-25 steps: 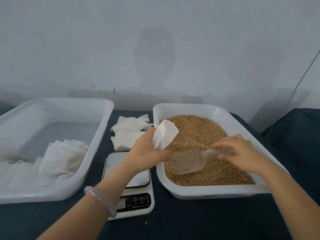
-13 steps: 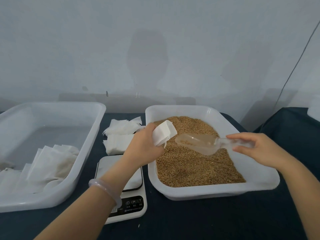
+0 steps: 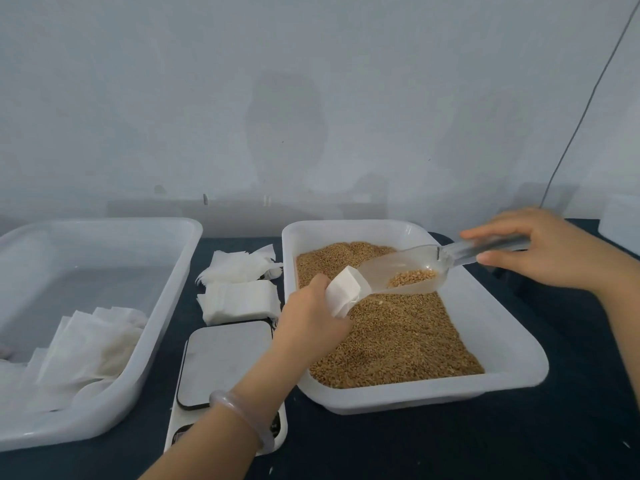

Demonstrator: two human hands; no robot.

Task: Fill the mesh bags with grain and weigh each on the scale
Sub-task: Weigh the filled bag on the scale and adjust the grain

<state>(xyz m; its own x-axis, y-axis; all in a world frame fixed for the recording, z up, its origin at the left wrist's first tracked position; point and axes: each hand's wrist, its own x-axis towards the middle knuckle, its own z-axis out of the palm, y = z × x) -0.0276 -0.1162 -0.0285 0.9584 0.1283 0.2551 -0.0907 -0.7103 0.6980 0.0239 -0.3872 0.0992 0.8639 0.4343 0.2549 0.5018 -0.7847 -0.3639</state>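
Over the grain tray (image 3: 519,362), look; the left hand (image 3: 311,317) grips a small white mesh bag (image 3: 344,294), fingers curled round it, its mouth turned toward the scoop (image 3: 405,271).

And the right hand (image 3: 540,251)?

Pinching the scoop's clear handle, thumb beneath, fingers over the top; the scoop's lip meets the bag's mouth, and a small heap of grain (image 3: 412,277) sits in the bowl.

So it's the filling step; nothing weighed for this one yet.

I'd say so; the scale (image 3: 225,358) just left of the tray carries nothing; its display is hidden behind the wrist.

What does the next move need?

Tip the handle up gently so the grain slides into the bag, not past it; the mouth is narrow and the cloth limp, so the left hand must hold it wide; then across to the scale.

Plenty waiting; empty bags (image 3: 239,299) stacked behind the scale, others lying in the tub (image 3: 166,306) on the left.
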